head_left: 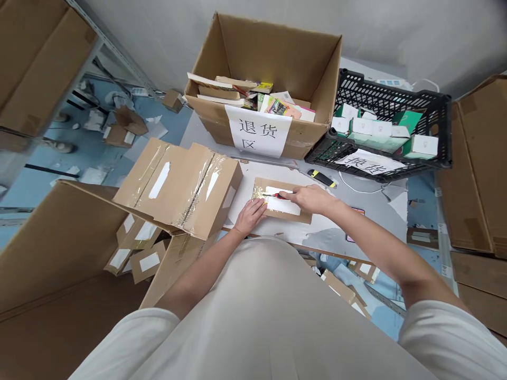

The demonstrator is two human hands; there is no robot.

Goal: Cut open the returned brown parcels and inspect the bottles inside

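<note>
A flat brown cardboard package point(273, 214) with a white label and shiny clear tape lies on the table in front of me. My left hand point(251, 215) rests flat on its near left corner, fingers stretched over the tape. In my right hand point(307, 199) is a red-and-black box cutter point(280, 196), gripped over the label. Its thin blade points left toward the taped end; whether the tip touches the tape I cannot tell. Behind the package lies a black-and-yellow tool point(322, 178), perhaps a second cutter.
A large carton point(273, 39) of books stands at the back, beside a black crate point(443, 126) of green-and-white boxes. Taped cartons point(180, 182) and a deep open box point(59, 253) are at left. A phone point(350, 238) lies by my right forearm. Cardboard litters the blue floor point(99, 100).
</note>
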